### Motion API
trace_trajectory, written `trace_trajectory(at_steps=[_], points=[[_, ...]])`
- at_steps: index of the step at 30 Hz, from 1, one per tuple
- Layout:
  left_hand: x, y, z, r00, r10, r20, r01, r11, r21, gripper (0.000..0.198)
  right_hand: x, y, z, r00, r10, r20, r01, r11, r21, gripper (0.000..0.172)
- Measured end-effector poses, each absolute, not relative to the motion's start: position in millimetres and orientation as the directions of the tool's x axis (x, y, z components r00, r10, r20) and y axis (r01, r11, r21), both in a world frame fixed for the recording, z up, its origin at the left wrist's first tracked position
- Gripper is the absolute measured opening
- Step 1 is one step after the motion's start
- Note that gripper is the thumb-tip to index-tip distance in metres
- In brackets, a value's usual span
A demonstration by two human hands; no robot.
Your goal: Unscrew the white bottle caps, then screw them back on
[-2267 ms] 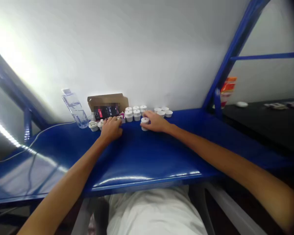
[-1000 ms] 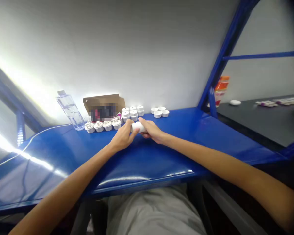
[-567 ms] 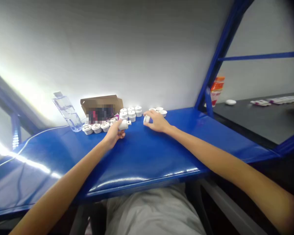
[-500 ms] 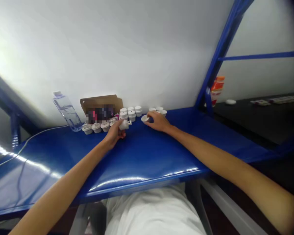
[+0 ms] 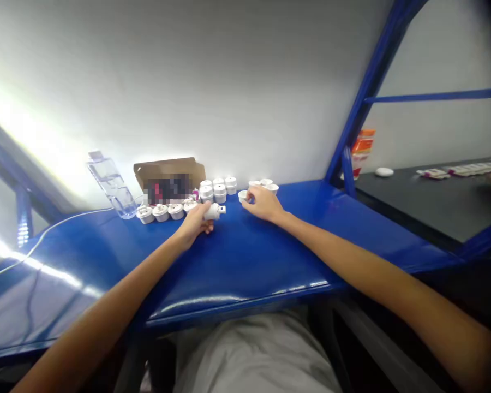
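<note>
Two outstretched arms: left hand (image 5: pixel 195 222) grips a white plug part (image 5: pixel 213 211), right hand (image 5: pixel 262 203) pinches a white cap (image 5: pixel 243 195).

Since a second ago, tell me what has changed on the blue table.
The hands, joined on one white piece then, have parted. The left hand now holds a white plug part lying on its side near the row of white parts. The right hand has moved back toward the white caps, fingers on a small cap. The bottle, the cardboard box and the blue table are unchanged.
</note>
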State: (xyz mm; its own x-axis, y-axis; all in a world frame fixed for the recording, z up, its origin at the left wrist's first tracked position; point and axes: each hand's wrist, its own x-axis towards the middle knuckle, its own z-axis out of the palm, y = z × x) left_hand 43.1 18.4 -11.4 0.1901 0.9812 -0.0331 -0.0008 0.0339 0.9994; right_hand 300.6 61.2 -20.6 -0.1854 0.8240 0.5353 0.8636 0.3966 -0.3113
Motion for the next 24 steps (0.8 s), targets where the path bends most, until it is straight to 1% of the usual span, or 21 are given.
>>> trace_trajectory(at_steps=[1,3,5,8,10,16,19,21,24], points=[[43.4,18.2,-11.5,0.193,0.981,-0.030,0.005,0.029,1.000,0.042,298.3,59.7,-20.3,-0.220,0.831,0.511,0.859,0.414,-0.301,0.020],[44.1,17.5,-10.9,0.200,0.979,-0.025,0.014,0.022,1.000,0.042,293.5,57.4,-21.6,-0.266,0.856,0.444,0.857,0.421,-0.297,0.022],[44.9,16.3,-9.4,0.199,0.979,-0.030,0.018,0.027,0.999,0.042,289.4,56.4,-25.2,-0.273,0.871,0.409,0.857,0.413,-0.308,0.023],[46.0,14.3,-7.2,0.192,0.981,-0.040,0.024,0.036,0.999,0.042,286.9,57.5,-32.1,-0.295,0.860,0.417,0.850,0.435,-0.297,0.037],[46.6,13.3,-6.5,0.191,0.981,-0.039,0.030,0.034,0.999,0.042,287.3,59.3,-35.8,-0.311,0.854,0.418,0.848,0.448,-0.284,0.042],[47.3,11.4,-5.1,0.197,0.980,-0.025,0.041,0.017,0.999,0.040,290.5,66.5,-41.0,-0.349,0.846,0.403,0.825,0.482,-0.297,0.036],[46.2,11.5,-3.5,0.223,0.974,-0.034,0.032,0.028,0.999,0.032,291.4,68.4,-42.0,-0.374,0.829,0.415,0.795,0.517,-0.317,0.031],[45.5,11.1,-2.8,0.259,0.965,-0.035,0.040,0.026,0.999,0.028,290.7,65.9,-41.7,-0.418,0.791,0.447,0.748,0.578,-0.325,0.029],[45.3,8.4,-2.3,0.289,0.957,0.025,0.094,-0.054,0.994,0.035,286.1,56.2,-39.0,-0.519,0.702,0.488,0.617,0.703,-0.354,0.031]])
